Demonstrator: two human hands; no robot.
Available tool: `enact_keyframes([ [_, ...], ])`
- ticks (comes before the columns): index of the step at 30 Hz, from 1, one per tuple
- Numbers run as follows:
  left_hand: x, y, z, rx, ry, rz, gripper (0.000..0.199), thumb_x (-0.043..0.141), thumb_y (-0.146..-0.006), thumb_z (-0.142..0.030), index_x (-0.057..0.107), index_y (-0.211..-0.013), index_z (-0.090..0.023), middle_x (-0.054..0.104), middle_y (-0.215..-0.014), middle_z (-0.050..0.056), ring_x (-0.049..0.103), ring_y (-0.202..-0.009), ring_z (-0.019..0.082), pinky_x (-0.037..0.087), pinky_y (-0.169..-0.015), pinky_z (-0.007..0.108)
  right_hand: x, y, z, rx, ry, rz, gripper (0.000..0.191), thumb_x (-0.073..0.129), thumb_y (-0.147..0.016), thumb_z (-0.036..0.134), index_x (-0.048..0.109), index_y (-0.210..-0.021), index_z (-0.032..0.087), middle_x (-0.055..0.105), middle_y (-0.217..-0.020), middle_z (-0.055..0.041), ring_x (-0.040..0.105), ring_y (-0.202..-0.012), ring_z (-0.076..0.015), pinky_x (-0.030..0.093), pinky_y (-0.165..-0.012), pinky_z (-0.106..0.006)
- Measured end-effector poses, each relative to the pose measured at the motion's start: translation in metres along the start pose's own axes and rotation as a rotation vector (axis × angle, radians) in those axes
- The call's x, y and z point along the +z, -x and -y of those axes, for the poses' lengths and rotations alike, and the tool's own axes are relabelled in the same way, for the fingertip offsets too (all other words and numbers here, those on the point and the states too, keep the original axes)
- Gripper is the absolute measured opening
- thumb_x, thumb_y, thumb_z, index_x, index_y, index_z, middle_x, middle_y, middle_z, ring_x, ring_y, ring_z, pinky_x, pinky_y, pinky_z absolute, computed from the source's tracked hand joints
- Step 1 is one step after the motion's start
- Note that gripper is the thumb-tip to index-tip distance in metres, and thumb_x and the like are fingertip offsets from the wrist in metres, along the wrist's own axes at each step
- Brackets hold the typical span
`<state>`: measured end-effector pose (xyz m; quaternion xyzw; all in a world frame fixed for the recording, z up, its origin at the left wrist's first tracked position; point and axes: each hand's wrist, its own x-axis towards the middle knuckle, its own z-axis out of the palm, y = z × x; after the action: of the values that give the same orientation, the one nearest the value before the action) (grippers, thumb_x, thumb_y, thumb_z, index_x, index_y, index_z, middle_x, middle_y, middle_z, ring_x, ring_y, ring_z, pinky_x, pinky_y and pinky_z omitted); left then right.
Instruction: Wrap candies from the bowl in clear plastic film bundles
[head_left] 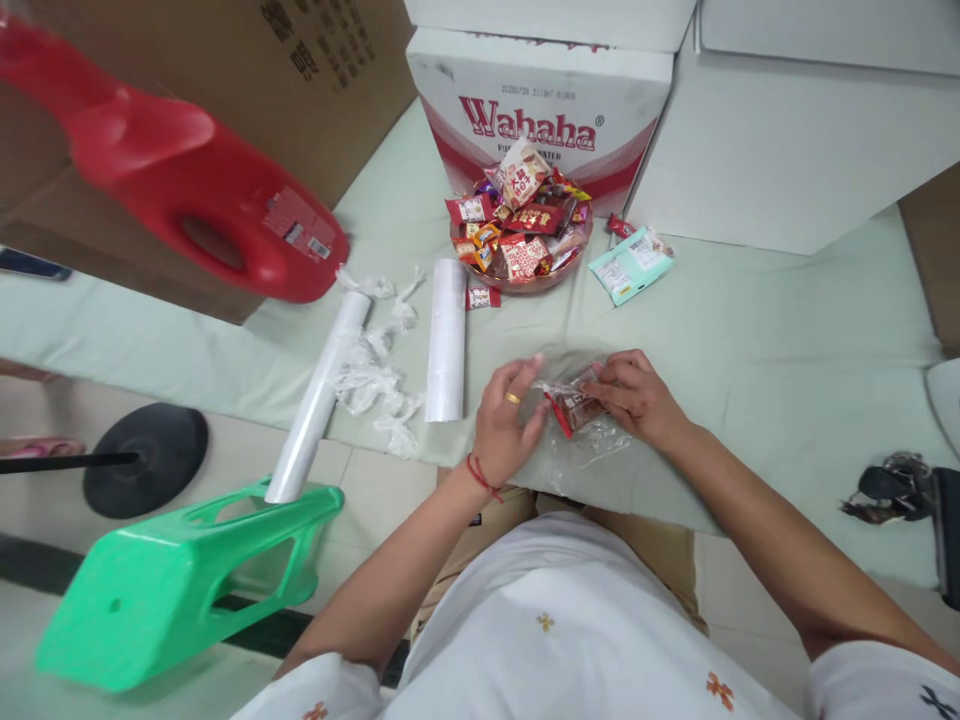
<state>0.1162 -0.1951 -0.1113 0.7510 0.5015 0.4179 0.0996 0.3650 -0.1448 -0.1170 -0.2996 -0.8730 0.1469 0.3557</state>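
Note:
A small brown-and-red snack packet (576, 408) lies at the table's near edge, wrapped in clear plastic film (596, 440). My right hand (637, 395) has its fingers closed on the film and the packet's right end. Just left of the packet is my left hand (506, 415), its thumb and forefinger apart around a gathered strand of film. Whether that strand touches the fingers, I cannot tell. Beyond both hands stands a glass bowl (525, 284) heaped with wrapped sweets and snacks. A teal packet (632, 265) rests to the right of the bowl.
Two white film rolls (446, 340) (319, 400) lie left of my hands, one overhanging the edge, with crumpled film (371, 375) between them. A red jug (195, 190), a Wahaha carton (540, 110) and a white box (780, 140) stand behind. A green stool (142, 590) is lower left; keys (889, 485) lie right.

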Motion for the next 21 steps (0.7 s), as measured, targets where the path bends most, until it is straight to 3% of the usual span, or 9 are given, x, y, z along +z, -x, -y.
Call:
enact_keyframes([
  [2,-0.004,0.0,0.01,0.097,0.015,0.104,0.033,0.051,-0.102,-0.016,0.067,-0.13,-0.025,0.07,-0.102,0.007,0.062,-0.093,0.021,0.048,-0.083,0.036,-0.003,0.003,-0.002,0.009,0.0,0.04,0.033,0.056,-0.102,0.022,0.072,-0.128,0.035,0.067,-0.097,-0.0074,0.057,-0.104,-0.0246,0.051,-0.09,-0.046],
  [4,-0.01,0.006,0.019,0.234,-0.016,0.179,0.033,0.047,-0.102,-0.012,0.071,-0.121,-0.025,0.071,-0.093,0.006,0.058,-0.086,0.021,0.046,-0.079,0.036,-0.007,0.009,-0.005,0.006,-0.006,0.059,0.036,0.056,-0.102,0.022,0.07,-0.132,0.035,0.069,-0.103,-0.0084,0.058,-0.108,-0.0258,0.051,-0.093,-0.049],
  [8,-0.025,0.022,0.03,0.432,-0.15,0.342,0.034,0.048,-0.102,-0.012,0.069,-0.128,-0.02,0.076,-0.106,0.009,0.06,-0.098,0.025,0.044,-0.081,0.04,-0.014,0.025,-0.007,0.046,-0.047,0.046,0.043,0.054,-0.102,0.022,0.064,-0.141,0.037,0.071,-0.111,-0.0092,0.061,-0.11,-0.0259,0.053,-0.094,-0.05],
  [13,-0.04,0.033,0.034,0.417,-0.248,0.495,0.041,0.05,-0.1,-0.012,0.063,-0.138,-0.017,0.073,-0.129,0.012,0.062,-0.111,0.028,0.048,-0.087,0.044,-0.029,0.044,-0.004,0.154,-0.056,0.094,0.043,0.052,-0.101,0.02,0.065,-0.14,0.034,0.073,-0.116,-0.0086,0.064,-0.11,-0.0261,0.056,-0.094,-0.05],
  [16,-0.052,0.043,0.03,0.357,-0.2,0.474,0.048,0.051,-0.097,-0.011,0.058,-0.144,-0.018,0.068,-0.139,0.013,0.06,-0.123,0.029,0.052,-0.097,0.047,-0.046,0.057,0.003,0.214,-0.007,0.078,0.037,0.057,-0.1,0.02,0.071,-0.131,0.033,0.075,-0.115,-0.0078,0.063,-0.112,-0.0278,0.056,-0.095,-0.051],
  [19,-0.062,0.052,0.016,0.305,-0.093,0.329,0.053,0.05,-0.094,-0.008,0.056,-0.145,-0.02,0.069,-0.138,0.014,0.059,-0.131,0.029,0.054,-0.103,0.049,-0.061,0.07,0.017,0.257,0.016,0.054,0.034,0.065,-0.096,0.023,0.071,-0.128,0.032,0.074,-0.118,-0.0085,0.062,-0.116,-0.0293,0.054,-0.097,-0.053],
  [21,-0.061,0.049,0.0,0.286,-0.001,0.218,0.053,0.05,-0.092,-0.006,0.058,-0.143,-0.021,0.072,-0.132,0.013,0.061,-0.131,0.028,0.057,-0.103,0.047,-0.063,0.076,0.028,0.247,0.012,0.103,0.038,0.071,-0.093,0.025,0.069,-0.131,0.032,0.072,-0.122,-0.0099,0.062,-0.117,-0.0302,0.054,-0.099,-0.054],
])
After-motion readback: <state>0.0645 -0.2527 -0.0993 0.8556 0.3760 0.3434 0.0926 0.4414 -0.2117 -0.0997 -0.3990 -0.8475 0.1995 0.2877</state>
